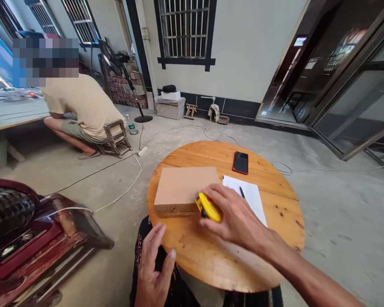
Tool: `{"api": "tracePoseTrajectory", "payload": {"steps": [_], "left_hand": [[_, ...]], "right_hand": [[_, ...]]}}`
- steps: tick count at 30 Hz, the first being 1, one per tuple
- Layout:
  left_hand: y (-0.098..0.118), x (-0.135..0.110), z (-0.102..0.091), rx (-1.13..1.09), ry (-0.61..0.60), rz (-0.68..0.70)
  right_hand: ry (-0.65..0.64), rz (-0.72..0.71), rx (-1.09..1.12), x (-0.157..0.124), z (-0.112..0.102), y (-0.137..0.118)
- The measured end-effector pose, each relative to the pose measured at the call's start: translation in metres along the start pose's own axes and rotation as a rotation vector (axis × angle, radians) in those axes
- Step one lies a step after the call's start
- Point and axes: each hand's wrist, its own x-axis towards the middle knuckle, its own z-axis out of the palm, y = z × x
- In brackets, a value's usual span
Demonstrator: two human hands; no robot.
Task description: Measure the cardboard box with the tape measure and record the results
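My right hand (233,217) is closed on a yellow tape measure (207,207), holding it against the right front corner of a flat tan wooden board (182,187). The board lies on a round wooden table (230,264). My left hand (153,268) rests open at the table's near left edge, fingers spread, holding nothing. Beside my right hand lies a white sheet of paper (252,196) with a black pen (242,192) on it.
A red phone (240,162) lies at the table's far side. A dark red scooter (25,234) stands at the left. Another person (80,115) crouches on a small stool by a workbench. Cables cross the concrete floor. A fan stand and boxes line the far wall.
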Motion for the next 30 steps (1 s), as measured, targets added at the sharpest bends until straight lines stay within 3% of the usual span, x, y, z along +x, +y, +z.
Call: {"api": "tracePoseTrajectory", "payload": {"steps": [4, 7, 9, 12, 14, 16, 18, 22, 26, 30], "left_hand": [[-0.012, 0.003, 0.01, 0.021, 0.049, -0.049], [-0.014, 0.007, 0.016, 0.057, 0.06, -0.022], [-0.014, 0.01, 0.017, 0.089, 0.097, 0.012], [-0.013, 0.012, 0.02, 0.072, 0.13, 0.081], [-0.012, 0.012, 0.025, 0.006, 0.056, 0.131], [-0.01, 0.015, 0.035, -0.057, -0.065, 0.163], [-0.01, 0.022, 0.048, -0.086, -0.159, 0.161], [-0.014, 0.05, 0.071, -0.063, -0.249, 0.109], [-0.02, 0.079, 0.075, -0.017, -0.261, 0.033], [-0.018, 0.077, 0.075, 0.007, -0.23, 0.007]], "right_hand": [[-0.037, -0.129, -0.115, 0.077, 0.019, 0.017], [-0.095, -0.185, -0.12, 0.098, 0.033, 0.021], [-0.011, -0.148, -0.086, 0.085, 0.036, 0.023], [0.248, 0.107, 0.033, 0.038, 0.04, 0.031], [0.448, 0.315, 0.154, 0.001, 0.047, 0.035], [0.526, 0.482, 0.313, -0.028, 0.059, 0.034], [0.489, 0.548, 0.474, -0.041, 0.074, 0.03], [0.451, 0.464, 0.601, -0.028, 0.089, 0.027], [0.331, 0.419, 0.441, -0.017, 0.069, 0.05], [0.221, 0.64, 0.08, -0.041, 0.034, 0.102]]}}
